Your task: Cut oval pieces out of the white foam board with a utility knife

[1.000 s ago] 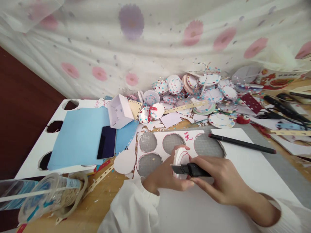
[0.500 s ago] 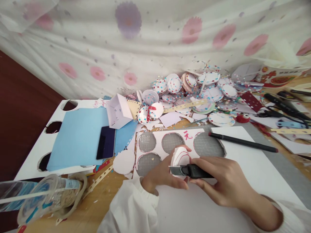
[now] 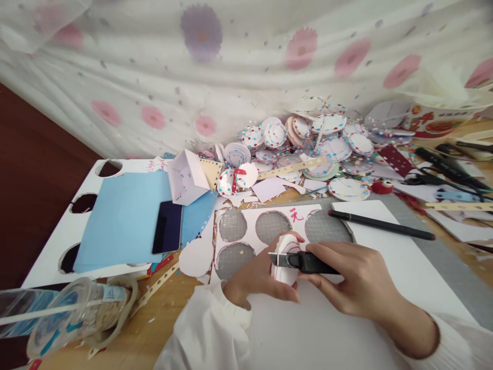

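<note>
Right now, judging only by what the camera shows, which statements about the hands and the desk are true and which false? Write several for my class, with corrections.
1. The right hand grips a black-handled cutter. True.
2. The left hand is holding nothing. False: it holds a white piece with red curved lines.
3. The phone lies partly on blue paper. True.
4. The black pen is left of the phone. False: it is to the right.
5. The white sheet beyond the left hand has square holes. False: they are rounded.

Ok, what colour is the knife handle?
The knife handle is black, best seen in head view.
</note>
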{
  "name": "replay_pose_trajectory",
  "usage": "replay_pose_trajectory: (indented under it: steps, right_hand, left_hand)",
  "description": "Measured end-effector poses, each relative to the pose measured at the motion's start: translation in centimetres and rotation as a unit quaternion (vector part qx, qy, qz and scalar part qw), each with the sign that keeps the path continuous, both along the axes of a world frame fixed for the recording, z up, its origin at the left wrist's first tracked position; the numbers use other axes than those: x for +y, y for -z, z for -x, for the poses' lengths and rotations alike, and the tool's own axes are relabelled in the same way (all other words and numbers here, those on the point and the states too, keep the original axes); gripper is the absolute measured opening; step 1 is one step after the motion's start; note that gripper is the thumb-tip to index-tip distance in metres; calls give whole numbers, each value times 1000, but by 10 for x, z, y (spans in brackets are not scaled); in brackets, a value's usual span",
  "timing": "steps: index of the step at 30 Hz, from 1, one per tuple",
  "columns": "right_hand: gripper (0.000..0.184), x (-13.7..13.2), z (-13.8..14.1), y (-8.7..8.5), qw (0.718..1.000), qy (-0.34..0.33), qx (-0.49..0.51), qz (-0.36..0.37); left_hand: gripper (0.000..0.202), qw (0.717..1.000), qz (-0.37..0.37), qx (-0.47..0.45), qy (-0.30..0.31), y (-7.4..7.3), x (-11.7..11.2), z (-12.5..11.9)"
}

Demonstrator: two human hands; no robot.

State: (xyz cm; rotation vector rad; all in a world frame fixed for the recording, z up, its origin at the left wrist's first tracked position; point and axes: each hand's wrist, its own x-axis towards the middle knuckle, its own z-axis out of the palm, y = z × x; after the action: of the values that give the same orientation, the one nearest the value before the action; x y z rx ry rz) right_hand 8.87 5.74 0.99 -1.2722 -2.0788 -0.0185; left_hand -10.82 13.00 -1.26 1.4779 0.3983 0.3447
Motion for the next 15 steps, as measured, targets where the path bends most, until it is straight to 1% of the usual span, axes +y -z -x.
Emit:
replay_pose_trajectory:
  steps: [3,6,7,9,11,13,15]
  right_hand:
    - [23,0,2,-1,1000,-13,10,1]
    - [25,1,5,-3,999,-28,21,-1]
    - [25,1,5,-3,999,-26,25,0]
    - [24,2,3,-3,999,-13,32,2]
    - [24,2,0,-3,999,-9,36,8]
    - [25,1,-1,-3,999,-19,36,16]
    - [26,0,1,-3,998,-38,37,28]
  left_hand:
    - [92,998,37,-50,7,2,-2,1]
    - [96,996,85,-34,12,-1,-3,1]
    - [96,996,89,-25,8,-2,-4,1]
    - [96,997,77,-17,-1,-5,-4,1]
    - [94,998,62,-20,7,-7,-3,2]
    - [96,998,50,-35,25,-5,-3,2]
    - [101,999,22,-43,11,-1,-2,2]
